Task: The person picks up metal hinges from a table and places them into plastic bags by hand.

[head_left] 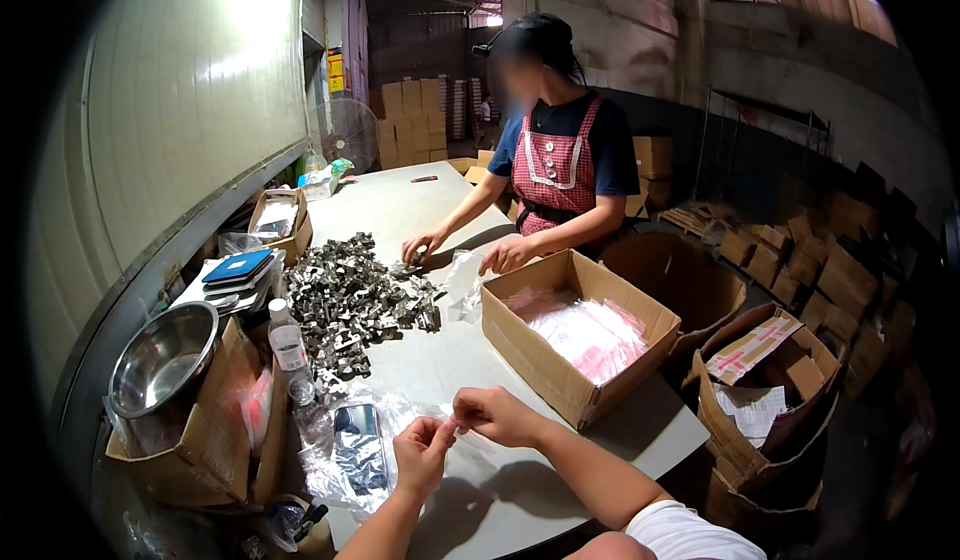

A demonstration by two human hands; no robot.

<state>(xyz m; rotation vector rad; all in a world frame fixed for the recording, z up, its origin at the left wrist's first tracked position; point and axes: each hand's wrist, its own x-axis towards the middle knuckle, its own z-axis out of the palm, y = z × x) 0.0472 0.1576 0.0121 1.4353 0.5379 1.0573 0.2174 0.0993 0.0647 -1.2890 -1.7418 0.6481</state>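
My left hand (421,452) and my right hand (497,416) meet above the near part of the table, both pinching the edge of a small clear plastic bag (478,442). Most of this bag is faint against the grey tabletop, and the fingers cover its edge. Just left of my left hand, a phone (358,434) lies among crumpled clear plastic bags (318,450). Beyond them spreads a heap of small metal clips (350,295). An open cardboard box (548,380) of clear bags with pinkish-red edges (592,336) stands to the right of my hands.
Across the table (440,490), a co-worker in a checked apron (560,170) reaches into the clips. A metal bowl (165,360) rests on a carton at left, near a plastic bottle (288,338). Large open cartons (765,400) stand beyond the table's right edge.
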